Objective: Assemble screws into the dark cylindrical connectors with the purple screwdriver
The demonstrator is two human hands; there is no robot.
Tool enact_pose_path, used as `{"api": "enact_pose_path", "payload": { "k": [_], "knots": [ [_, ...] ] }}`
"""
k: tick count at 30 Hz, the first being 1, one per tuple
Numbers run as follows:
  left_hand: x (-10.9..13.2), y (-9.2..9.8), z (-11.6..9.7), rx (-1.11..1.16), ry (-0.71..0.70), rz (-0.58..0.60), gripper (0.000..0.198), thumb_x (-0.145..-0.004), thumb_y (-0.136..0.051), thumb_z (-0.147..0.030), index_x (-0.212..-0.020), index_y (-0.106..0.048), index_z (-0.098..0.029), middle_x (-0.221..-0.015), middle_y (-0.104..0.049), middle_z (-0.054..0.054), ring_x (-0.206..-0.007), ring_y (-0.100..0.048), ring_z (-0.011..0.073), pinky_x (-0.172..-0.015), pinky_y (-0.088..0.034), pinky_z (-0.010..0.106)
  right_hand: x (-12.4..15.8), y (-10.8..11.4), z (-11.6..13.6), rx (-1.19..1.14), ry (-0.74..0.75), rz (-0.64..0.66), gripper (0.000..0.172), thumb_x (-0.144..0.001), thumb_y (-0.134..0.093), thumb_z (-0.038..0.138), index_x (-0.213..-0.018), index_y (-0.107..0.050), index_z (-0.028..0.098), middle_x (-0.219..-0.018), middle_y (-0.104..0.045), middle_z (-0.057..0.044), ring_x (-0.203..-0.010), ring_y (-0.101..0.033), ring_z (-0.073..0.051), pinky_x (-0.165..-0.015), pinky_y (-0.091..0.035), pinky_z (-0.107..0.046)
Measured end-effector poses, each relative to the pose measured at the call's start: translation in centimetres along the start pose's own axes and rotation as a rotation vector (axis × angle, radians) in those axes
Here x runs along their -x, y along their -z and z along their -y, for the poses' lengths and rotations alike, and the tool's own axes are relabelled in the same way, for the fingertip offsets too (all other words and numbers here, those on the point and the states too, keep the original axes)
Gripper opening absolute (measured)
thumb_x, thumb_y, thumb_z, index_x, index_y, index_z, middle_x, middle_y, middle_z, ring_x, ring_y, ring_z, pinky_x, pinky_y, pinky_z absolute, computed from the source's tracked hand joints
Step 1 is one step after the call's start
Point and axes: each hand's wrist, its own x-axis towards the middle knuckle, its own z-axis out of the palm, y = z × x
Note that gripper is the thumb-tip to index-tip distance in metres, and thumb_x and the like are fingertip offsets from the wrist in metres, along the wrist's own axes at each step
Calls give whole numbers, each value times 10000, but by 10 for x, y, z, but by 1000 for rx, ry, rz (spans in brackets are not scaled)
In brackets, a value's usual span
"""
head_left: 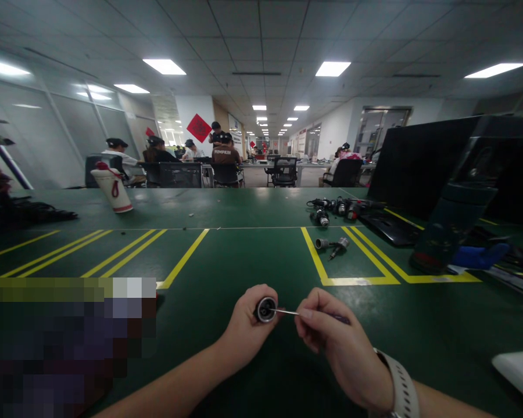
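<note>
Over a green table [253,249] marked with yellow tape [188,255], the left hand [247,313] grasps a metal cylinder [267,310], while the right hand [331,331] pinches a thin tool [287,313], its tip at the cylinder's open end. Beyond, people [225,153] sit on black chairs [285,172] beneath bright ceiling lights [333,69].

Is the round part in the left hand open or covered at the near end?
Open: the round part shows a dark hollow inside its rim.

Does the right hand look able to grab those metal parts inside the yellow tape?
Probably yes: nothing visible blocks the way from the right hand to the metal parts, though it would likely need to put down its thin tool first.
</note>
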Motion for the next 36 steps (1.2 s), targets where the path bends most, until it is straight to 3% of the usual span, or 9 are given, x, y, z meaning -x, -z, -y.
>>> {"api": "enact_pose_path", "payload": {
  "k": [3,6,9,13,25,28,33,36],
  "knots": [
    [-1,-1,-2,125,42,28,125,-701,-600,-167,-649,-487,-184,-624,-442,-48,-572,-413,114,-532,-343,224,-1,1,-1,-45,24,-14,136,-769,-573,239,-665,-506,183,-585,-536,24,-526,-435,-106,-480,-317,-220],
    [-3,-2,-1,180,80,1,131,-696,-617,-186,-658,-492,-182,-620,-440,-56,-564,-409,108,-518,-341,215,2,2,-2,143,155,-4,128,-787,-581,241,-684,-535,182,-623,-534,21,-565,-447,-115,-519,-343,-236],
    [-3,-4,1,128,86,-45,132,-679,-625,-157,-648,-499,-180,-621,-448,-53,-572,-420,110,-529,-351,218,6,2,0,338,195,12,151,-811,-564,250,-681,-540,179,-646,-522,15,-592,-450,-125,-551,-352,-253],
    [-2,-3,2,42,70,-62,133,-676,-628,-143,-638,-506,-180,-608,-454,-48,-576,-428,114,-538,-358,223,7,1,2,395,197,57,179,-815,-551,280,-669,-531,178,-640,-506,13,-605,-452,-132,-567,-351,-262],
    [-2,0,-3,143,66,-4,122,-677,-618,-172,-646,-501,-184,-614,-452,-54,-561,-422,109,-517,-351,213,-3,-3,1,-179,-95,2,165,-731,-605,264,-644,-492,180,-565,-551,23,-483,-427,-91,-452,-287,-210],
    [-2,-1,-2,92,66,-17,124,-682,-619,-175,-644,-502,-184,-613,-460,-51,-563,-430,115,-522,-353,222,-2,-2,1,-81,-41,-14,149,-759,-586,262,-664,-506,179,-581,-552,21,-508,-440,-98,-471,-310,-216],
    [0,-2,0,-71,20,-40,117,-676,-619,-156,-620,-521,-188,-605,-485,-39,-589,-462,134,-555,-362,239,2,2,1,290,147,-4,143,-777,-588,241,-657,-549,172,-615,-535,16,-580,-456,-120,-544,-351,-247],
    [1,-2,-2,-62,12,-33,125,-660,-622,-159,-606,-514,-189,-593,-477,-40,-582,-455,133,-554,-355,239,2,2,2,235,123,35,142,-773,-585,242,-655,-545,174,-609,-539,15,-571,-458,-120,-535,-351,-244]
  ]
}}
